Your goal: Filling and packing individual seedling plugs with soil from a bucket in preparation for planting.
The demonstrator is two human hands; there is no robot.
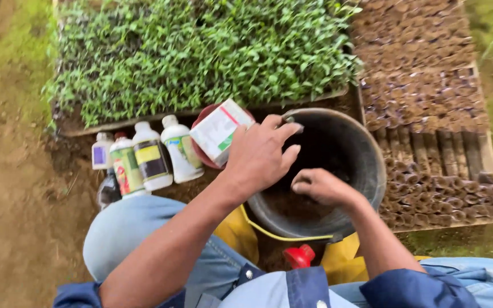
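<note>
My left hand (pixel 261 151) reaches over the rim of a black bucket (pixel 372 165). Its thumb and forefinger pinch a small grey object (pixel 289 120) above the bucket's opening. My right hand (pixel 323 185) is lower, inside the bucket, with its fingers curled down over the dark soil at the bottom. I cannot tell whether it holds anything. Both forearms come from the bottom of the view, over my blue-trousered knees.
Left of the bucket stand several plastic bottles (pixel 152 157), a white box (pixel 218 131) and a red bowl (pixel 201 122). Behind is a tray of green seedlings (pixel 201 51). Rows of small soil-filled pots (pixel 423 97) lie to the right. A yellow container with a red cap (pixel 299 255) sits between my knees.
</note>
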